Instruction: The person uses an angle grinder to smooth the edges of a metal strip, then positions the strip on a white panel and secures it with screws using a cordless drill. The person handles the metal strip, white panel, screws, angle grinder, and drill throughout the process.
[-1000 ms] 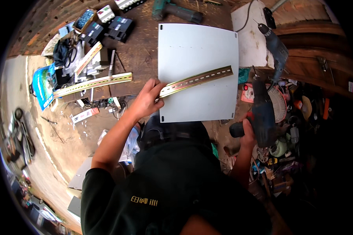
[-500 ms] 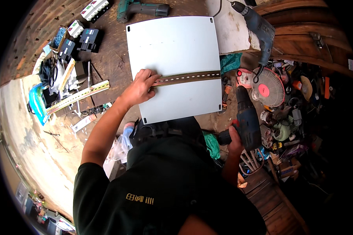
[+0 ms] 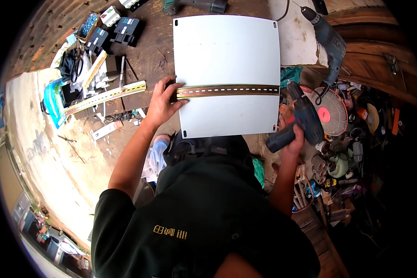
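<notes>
A white rectangular metal panel with slots in its corners lies across the work surface in front of me. Across its lower half runs a slotted brass-coloured DIN rail. At the panel's left edge, my left hand grips the rail's end, thumb below it and fingers above. A dark cordless drill is in my right hand, beside the panel's lower right corner. Its nose points up and away from me, clear of the rail.
A second slotted rail lies at the left, near black modules and a box of blue bits. A corded drill lies far right. Below it are a fan and clutter. A green power tool lies behind the panel.
The view has shifted, so the panel appears farther right. My left hand has moved to the rail's end with fingers spread around it. My right hand has raised the drill closer to the panel.
</notes>
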A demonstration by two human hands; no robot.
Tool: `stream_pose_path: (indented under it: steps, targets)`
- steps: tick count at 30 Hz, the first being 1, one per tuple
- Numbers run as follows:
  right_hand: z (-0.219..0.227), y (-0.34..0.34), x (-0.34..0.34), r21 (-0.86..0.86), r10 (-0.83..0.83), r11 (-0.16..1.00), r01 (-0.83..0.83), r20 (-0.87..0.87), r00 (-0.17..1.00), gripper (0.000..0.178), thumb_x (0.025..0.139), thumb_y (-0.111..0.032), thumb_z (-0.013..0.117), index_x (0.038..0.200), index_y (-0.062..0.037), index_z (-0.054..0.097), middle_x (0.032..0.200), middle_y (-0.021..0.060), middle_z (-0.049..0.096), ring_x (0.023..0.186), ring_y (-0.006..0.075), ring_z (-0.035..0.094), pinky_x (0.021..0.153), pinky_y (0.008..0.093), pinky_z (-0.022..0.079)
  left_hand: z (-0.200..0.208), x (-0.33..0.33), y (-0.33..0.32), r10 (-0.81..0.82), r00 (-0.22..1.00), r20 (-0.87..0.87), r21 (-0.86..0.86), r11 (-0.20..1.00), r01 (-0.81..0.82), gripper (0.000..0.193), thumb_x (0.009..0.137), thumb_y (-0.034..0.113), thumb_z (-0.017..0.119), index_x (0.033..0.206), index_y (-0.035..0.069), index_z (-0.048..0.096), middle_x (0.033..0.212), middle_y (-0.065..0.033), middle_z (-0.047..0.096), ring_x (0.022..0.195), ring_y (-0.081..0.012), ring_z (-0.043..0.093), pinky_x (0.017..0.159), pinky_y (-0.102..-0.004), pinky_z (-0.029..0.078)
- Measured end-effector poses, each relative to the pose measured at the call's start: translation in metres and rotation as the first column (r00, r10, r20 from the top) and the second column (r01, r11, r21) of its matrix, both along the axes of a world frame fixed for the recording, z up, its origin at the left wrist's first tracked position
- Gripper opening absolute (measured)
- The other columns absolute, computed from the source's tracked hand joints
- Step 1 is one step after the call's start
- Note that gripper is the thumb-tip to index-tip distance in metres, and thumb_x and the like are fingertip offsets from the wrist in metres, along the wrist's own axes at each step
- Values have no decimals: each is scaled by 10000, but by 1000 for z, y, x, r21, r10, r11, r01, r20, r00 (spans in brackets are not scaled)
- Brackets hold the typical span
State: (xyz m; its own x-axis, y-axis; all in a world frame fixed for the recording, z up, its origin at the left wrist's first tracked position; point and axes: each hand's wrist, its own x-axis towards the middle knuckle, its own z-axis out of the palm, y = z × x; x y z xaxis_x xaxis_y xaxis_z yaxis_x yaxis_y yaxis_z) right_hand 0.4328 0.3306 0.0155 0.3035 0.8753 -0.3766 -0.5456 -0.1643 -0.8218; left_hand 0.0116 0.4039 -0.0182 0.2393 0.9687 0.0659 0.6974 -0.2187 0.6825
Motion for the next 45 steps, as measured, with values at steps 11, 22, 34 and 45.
stream_pose_path:
  steps: [11, 22, 34, 45]
  targets:
    - [-34, 39, -5, 20, 109, 993, -113, 148, 983, 618, 835, -109, 623, 1414, 22, 448, 1357, 148, 560, 1212, 247, 556, 1088, 372, 388, -13, 0, -3, 73, 996, 57, 7, 997, -74, 484, 691, 146, 852, 1144, 91, 692, 1286, -162, 547, 1191, -364, 526, 1002, -437, 450]
    - [-39, 34, -4, -22, 114, 993, -112, 175, 978, 617, 848, -111, 611, 1425, 17, 434, 1385, 185, 552, 1266, 268, 535, 1128, 384, 355, -18, 0, -4, 94, 989, 116, -57, 995, -88, 454, 706, 154, 854, 1135, 103, 715, 1294, -141, 555, 1181, -339, 532, 996, -414, 465]
    - [-33, 33, -9, -58, 102, 994, -91, 218, 971, 628, 838, -135, 631, 1423, 6, 450, 1374, 175, 562, 1258, 269, 541, 1117, 397, 368, -18, 0, -3, 71, 992, 102, -24, 997, -69, 452, 701, 141, 855, 1130, 88, 723, 1290, -141, 562, 1182, -333, 533, 989, -408, 470]
    - [-37, 30, -7, -36, 81, 997, -75, 244, 966, 594, 827, -126, 639, 1385, 9, 485, 1336, 157, 580, 1222, 265, 557, 1099, 397, 387, -17, 2, -3, 86, 990, 112, -40, 996, -82, 461, 691, 150, 863, 1127, 100, 723, 1293, -141, 552, 1191, -332, 526, 1003, -407, 462]
